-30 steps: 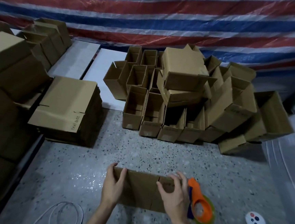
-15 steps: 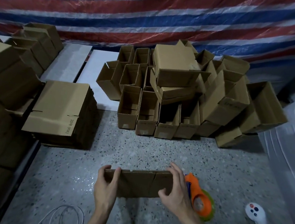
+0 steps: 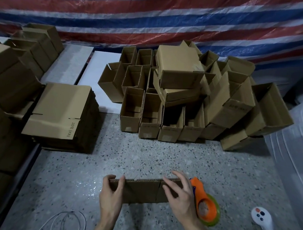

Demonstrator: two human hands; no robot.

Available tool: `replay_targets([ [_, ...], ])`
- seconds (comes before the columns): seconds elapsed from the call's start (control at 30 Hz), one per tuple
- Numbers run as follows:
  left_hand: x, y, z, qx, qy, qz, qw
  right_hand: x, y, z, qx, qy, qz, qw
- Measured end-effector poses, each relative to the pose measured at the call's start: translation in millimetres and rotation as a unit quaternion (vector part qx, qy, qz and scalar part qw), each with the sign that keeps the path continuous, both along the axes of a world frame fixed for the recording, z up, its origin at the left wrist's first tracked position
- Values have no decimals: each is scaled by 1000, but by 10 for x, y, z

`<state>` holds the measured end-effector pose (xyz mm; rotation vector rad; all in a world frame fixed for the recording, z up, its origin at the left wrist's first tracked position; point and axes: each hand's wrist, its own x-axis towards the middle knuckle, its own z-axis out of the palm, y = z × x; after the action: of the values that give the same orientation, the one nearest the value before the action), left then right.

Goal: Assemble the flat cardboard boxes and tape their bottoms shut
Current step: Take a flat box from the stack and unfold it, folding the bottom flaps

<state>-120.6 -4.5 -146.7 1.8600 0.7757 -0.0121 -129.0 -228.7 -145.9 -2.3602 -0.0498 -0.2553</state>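
One box (image 3: 140,191); left hand (image 3: 111,197), right hand (image 3: 181,200)

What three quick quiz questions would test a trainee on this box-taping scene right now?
1. True or false: the orange tape dispenser lies on the floor to the right of the cardboard box.
2. The stack of flat boxes sits: A) on the person's left, B) on the person's right, C) atop the assembled pile.
3. Which hand grips the cardboard box's left end?
Key: 1 true; 2 A; 3 the left hand.
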Motion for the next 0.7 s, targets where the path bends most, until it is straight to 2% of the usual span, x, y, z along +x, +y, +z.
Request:
replay_targets([
  [0.13, -29, 15, -16, -12, 7, -6, 1000, -30, -32, 2, 42, 27, 30, 998],
  [0.23, -15, -27, 19, -17, 11, -12, 1000, -50, -15, 32, 49, 69, 17, 996],
  [0.33, -7, -88, 90, -23, 11, 3, 1000, 7, 15, 90, 54, 58, 10, 997],
  [0.43, -27, -201, 131, -23, 12, 10, 1000, 43, 96, 156, 112, 40, 84, 989],
  [0.53, 22, -277, 192, -15, -9, 22, 1000, 22, 223, 143, 143, 67, 145, 977],
  [0.6, 97, -225, 220, -1, -23, 19, 1000, 15, 259, 112, 168, 74, 99, 978],
  [0.7, 62, -112, 196, 12, -15, -47, 999, 58, 200, 79, 232, 109, -43, 966],
])
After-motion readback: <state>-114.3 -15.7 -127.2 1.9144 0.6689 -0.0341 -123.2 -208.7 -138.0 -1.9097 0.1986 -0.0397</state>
